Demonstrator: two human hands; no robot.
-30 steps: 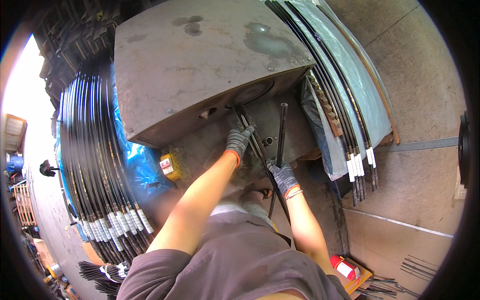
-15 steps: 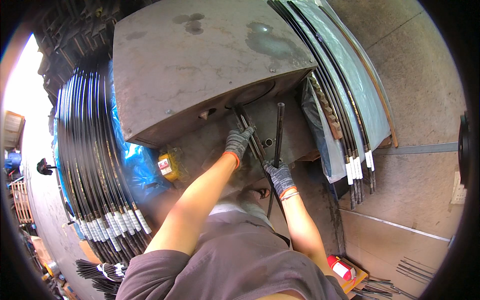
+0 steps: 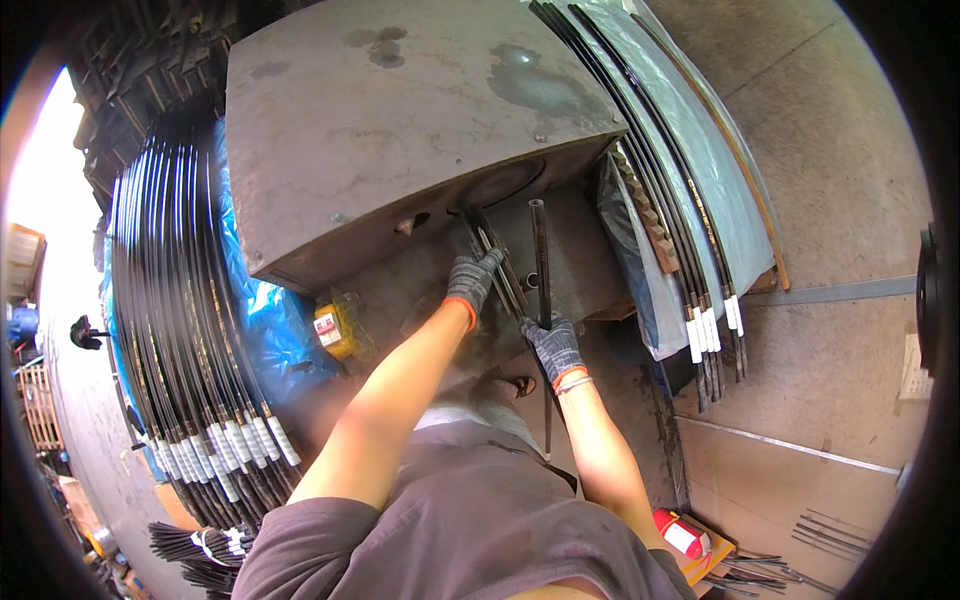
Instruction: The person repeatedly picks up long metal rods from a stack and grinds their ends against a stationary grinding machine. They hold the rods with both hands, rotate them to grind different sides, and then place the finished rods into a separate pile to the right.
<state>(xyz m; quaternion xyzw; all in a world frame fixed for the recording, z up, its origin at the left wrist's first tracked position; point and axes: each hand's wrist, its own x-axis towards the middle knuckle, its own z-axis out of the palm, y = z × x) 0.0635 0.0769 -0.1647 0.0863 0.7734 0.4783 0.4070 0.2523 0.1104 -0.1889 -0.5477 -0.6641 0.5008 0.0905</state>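
My left hand point(image 3: 474, 276), in a grey knit glove with an orange cuff, is closed around the near part of a slim metal rod point(image 3: 487, 238). That rod lies along a narrow metal channel point(image 3: 510, 285) running out from the front of a large grey metal box point(image 3: 420, 110). My right hand point(image 3: 556, 346), gloved the same way, grips a dark hollow tube point(image 3: 541, 250). The tube stands up above the hand with its open end at the top, and its lower end extends below the hand. A small metal ring point(image 3: 531, 282) shows just beside the tube.
Many black rods with white-wrapped ends point(image 3: 185, 320) lie over blue plastic point(image 3: 270, 330) at left. At right, more black rods point(image 3: 665, 170) rest on pale plastic sheeting beside a notched wooden strip point(image 3: 648, 215). A yellow package point(image 3: 340, 328) lies below the box's left corner.
The dark tube's upper end has moved left, toward the channel, with my right hand shifting slightly left too. My left hand keeps its place on the rod. The whole view has shifted slightly.
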